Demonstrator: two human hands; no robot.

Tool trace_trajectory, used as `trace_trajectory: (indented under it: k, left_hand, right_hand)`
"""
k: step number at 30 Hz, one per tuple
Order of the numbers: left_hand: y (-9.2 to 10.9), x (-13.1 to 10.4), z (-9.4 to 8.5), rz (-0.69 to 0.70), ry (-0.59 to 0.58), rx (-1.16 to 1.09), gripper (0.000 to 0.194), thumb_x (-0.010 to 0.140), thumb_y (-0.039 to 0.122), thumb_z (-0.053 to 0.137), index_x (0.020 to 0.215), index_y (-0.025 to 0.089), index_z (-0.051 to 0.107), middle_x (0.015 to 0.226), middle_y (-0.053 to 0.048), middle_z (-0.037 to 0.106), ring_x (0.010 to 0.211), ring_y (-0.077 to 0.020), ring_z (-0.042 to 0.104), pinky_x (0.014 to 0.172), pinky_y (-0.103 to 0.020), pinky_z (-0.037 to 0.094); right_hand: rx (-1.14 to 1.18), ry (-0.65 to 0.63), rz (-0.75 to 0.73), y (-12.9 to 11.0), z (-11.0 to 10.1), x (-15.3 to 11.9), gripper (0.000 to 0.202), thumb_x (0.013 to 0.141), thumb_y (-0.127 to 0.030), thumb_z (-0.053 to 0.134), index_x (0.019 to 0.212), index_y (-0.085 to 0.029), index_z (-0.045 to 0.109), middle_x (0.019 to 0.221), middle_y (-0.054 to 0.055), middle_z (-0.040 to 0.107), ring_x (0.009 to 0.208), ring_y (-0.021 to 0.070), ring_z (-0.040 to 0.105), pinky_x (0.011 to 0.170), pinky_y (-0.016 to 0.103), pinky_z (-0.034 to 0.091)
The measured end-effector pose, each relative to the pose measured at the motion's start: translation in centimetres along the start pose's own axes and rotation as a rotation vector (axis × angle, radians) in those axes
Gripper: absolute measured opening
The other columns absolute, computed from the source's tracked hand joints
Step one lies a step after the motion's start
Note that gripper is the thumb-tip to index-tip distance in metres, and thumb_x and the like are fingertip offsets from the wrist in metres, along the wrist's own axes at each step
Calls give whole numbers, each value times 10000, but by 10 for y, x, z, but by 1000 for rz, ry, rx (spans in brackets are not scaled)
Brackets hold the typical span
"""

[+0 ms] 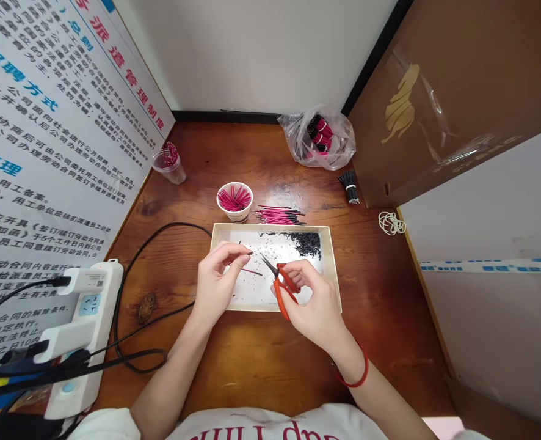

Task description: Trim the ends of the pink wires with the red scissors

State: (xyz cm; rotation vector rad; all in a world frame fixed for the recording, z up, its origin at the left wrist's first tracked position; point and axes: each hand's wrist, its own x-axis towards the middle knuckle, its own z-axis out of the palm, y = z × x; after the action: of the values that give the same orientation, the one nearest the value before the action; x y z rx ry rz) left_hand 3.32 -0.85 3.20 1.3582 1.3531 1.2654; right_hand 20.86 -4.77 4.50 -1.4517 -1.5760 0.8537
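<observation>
Pinching dark piece [250,252], fingers of left hand [219,276] hover over tray [333,263]; fingers of right hand [315,300] grip snips [278,286], blades [269,264] near. Either hand slipping could nick left fingertips, blades pointing that way.

Small pointed snips [276,272] with orange-red handles and slim dark blades, slightly parted, slant up and leftward from the right hand [315,298]. The left hand [220,275] pinches a tiny dark piece [250,252]; just below shows a thin pinkish-red wire [253,272] with a dark end.
</observation>
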Motion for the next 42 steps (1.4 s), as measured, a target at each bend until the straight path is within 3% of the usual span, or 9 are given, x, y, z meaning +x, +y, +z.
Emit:
trace_trajectory:
  k: [9,42]
  left_hand:
    - [2,1,-1,71,-27,-7,114,811,151,691,764,220,770,760,-19,710,737,-148,642,655,-248,507]
    - [3,0,-1,44,-33,-21,126,824,142,690,770,228,764,771,9,710,748,-110,637,673,-188,490]
  right_hand:
    - [-41,33,28,3,6,-1,86,796,-182,644,873,-220,651,672,-17,671,572,131,588,558,251,521]
    - [-35,31,-12,0,4,-1,76,811,-181,647,883,-201,639,650,-31,660,520,100,542,510,208,496]
